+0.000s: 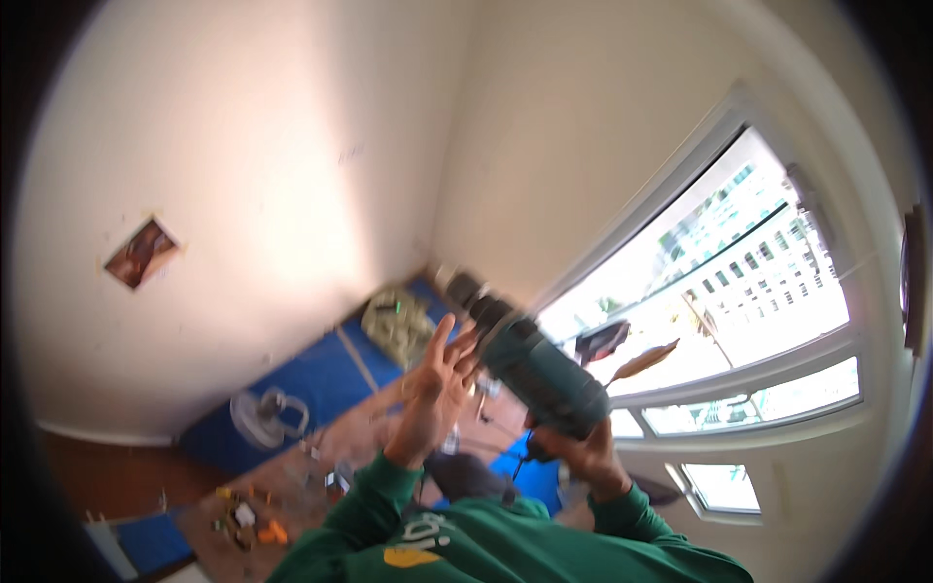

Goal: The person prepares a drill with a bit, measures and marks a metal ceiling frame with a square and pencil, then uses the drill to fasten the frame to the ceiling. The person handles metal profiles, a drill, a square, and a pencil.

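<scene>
A dark green power drill [539, 374] is raised in front of my chest, its black chuck [466, 290] pointing up and to the left, toward the wall corner. My right hand [583, 459] is closed around its handle at the lower rear; the drill body partly hides the fingers. My left hand [434, 394] is beside the front of the drill, palm up with fingers spread. Its fingertips come close to the drill's side, and I cannot tell whether they touch it. No bit can be made out in the blurred chuck.
Below lies a brown work surface [364, 428] with several small tools and an orange item [273, 532]. Against the wall are blue boards [219, 442], an olive bag [397, 325] and a white coiled cable [267, 418]. A window [719, 282] is at right; a picture [142, 255] hangs at left.
</scene>
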Motion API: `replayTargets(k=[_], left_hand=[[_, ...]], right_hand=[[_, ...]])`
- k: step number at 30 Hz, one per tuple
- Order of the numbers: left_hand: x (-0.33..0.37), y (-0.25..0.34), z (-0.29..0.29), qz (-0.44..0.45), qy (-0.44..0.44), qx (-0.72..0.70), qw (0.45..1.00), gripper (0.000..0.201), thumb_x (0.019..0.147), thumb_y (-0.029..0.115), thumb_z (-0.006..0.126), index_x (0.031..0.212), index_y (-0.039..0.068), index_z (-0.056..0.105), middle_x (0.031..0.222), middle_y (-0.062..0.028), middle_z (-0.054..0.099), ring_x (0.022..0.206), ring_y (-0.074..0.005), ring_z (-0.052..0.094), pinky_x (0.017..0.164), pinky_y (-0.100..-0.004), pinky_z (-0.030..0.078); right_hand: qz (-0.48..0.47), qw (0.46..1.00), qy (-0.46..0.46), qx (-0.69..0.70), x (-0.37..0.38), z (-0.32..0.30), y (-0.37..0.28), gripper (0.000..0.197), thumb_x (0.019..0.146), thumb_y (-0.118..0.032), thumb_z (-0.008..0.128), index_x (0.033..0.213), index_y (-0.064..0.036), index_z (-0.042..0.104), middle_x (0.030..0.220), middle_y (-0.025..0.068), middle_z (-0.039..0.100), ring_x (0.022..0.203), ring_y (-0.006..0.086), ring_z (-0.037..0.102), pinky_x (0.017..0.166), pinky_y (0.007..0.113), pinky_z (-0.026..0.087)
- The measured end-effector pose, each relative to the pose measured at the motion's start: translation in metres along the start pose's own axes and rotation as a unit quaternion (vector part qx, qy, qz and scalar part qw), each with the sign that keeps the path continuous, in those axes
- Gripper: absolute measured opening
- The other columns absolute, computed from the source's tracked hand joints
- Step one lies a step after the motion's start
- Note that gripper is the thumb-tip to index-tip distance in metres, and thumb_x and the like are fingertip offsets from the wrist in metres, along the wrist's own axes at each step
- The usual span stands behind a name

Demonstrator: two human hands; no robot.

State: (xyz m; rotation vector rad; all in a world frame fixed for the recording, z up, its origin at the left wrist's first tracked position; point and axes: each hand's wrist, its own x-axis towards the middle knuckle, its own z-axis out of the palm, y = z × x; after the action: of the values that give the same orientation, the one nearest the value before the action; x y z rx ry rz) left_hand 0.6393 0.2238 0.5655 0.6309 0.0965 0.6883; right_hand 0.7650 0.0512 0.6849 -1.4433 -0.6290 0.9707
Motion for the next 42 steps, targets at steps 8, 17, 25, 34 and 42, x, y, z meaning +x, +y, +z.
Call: replayTargets(k=[8, 17, 25, 34, 42], left_hand=[[0.086, 0.054, 0.119, 0.071, 0.043, -0.042, 0.996, 0.082, 0.094, 0.045, 0.078, 0.152, 0.003, 0.036, 0.109, -0.0144, 0.063, 0.096, -0.0326, 0.07, 0.083, -0.0457, 0.063], [0.1, 0.102, 0.244, 0.07, -0.224, 0.056, 0.97, 0.09, 0.096, 0.053, 0.075, 0.156, 0.001, 0.032, 0.114, -0.0157, 0.065, 0.107, -0.0345, 0.072, 0.09, -0.0499, 0.064], [0.142, 0.132, 0.354, 0.033, -0.531, 0.191, 0.825, 0.093, 0.1, 0.058, 0.07, 0.163, 0.005, 0.028, 0.133, -0.0141, 0.058, 0.132, -0.0271, 0.057, 0.113, -0.0434, 0.048], [0.14, 0.176, 0.439, 0.185, -0.626, 0.284, 0.702, 0.121, 0.087, 0.073, 0.076, 0.164, -0.004, 0.022, 0.144, -0.0331, 0.05, 0.131, -0.0519, 0.06, 0.105, -0.0549, 0.055], [0.193, 0.22, 0.494, 0.295, -0.531, 0.382, 0.697, 0.114, 0.087, 0.064, 0.081, 0.162, -0.005, 0.031, 0.138, -0.0341, 0.057, 0.131, -0.0506, 0.06, 0.108, -0.0579, 0.05]], right_hand=[[-0.287, 0.932, -0.02, -0.218, 0.022, 0.003, -0.037, 0.094, 0.085, -0.017, 0.091, 0.16, -0.0042, 0.036, 0.139, 0.0221, 0.063, 0.127, 0.0333, 0.065, 0.101, 0.044, 0.055], [-0.43, 0.857, 0.185, -0.216, 0.002, -0.023, -0.035, 0.107, 0.077, -0.015, 0.097, 0.161, -0.0032, 0.032, 0.147, 0.0252, 0.055, 0.138, 0.0363, 0.059, 0.114, 0.047, 0.051], [-0.441, 0.653, 0.463, -0.405, -0.024, -0.02, -0.106, 0.049, 0.074, -0.019, 0.081, 0.12, -0.0019, 0.077, 0.126, 0.0227, 0.073, 0.119, 0.0459, 0.068, 0.109, 0.059, 0.048], [-0.64, 0.613, 0.463, -0.027, -0.005, -0.012, -0.213, 0.035, 0.089, -0.004, 0.081, 0.12, 0.0052, 0.067, 0.106, 0.0127, 0.075, 0.095, 0.0229, 0.075, 0.084, 0.037, 0.062], [-0.731, 0.611, 0.224, 0.206, 0.061, 0.016, -0.316, 0.027, 0.099, -0.002, 0.069, 0.125, 0.0012, 0.062, 0.105, 0.0121, 0.071, 0.091, 0.022, 0.074, 0.068, 0.036, 0.065]])
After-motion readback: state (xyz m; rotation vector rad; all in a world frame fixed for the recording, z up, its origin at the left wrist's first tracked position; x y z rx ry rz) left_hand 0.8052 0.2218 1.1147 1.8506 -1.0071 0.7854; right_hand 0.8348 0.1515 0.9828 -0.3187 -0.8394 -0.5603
